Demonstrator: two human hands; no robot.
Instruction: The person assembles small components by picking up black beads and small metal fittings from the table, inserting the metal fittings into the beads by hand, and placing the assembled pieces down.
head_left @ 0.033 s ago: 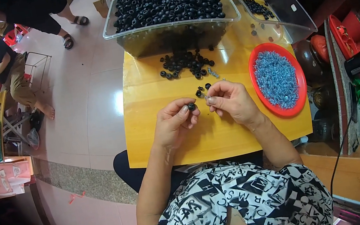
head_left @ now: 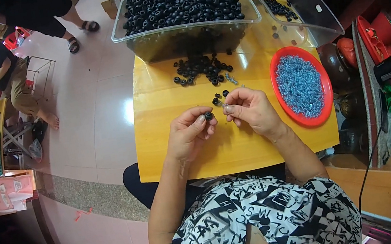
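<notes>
Over the yellow tabletop (head_left: 186,159), my left hand (head_left: 188,134) pinches a small round black cap (head_left: 208,116) between thumb and forefinger. Close to its right, my right hand (head_left: 255,113) is closed at the fingertips on a tiny clear, shiny piece (head_left: 224,106), too small to name. A short gap separates the two hands. Just beyond the right fingertips lie a couple of loose black caps (head_left: 225,93). Farther out, a scattered pile of black caps (head_left: 203,68) spreads in front of the big bin, with a few clear bluish pieces (head_left: 231,79) beside it.
A clear plastic bin (head_left: 186,30) heaped with black caps stands at the far side. Right of it is a second clear container (head_left: 312,34). A red tray (head_left: 303,122) holds many small bluish pieces. At the left, one person (head_left: 2,65) sits and another (head_left: 41,18) stands.
</notes>
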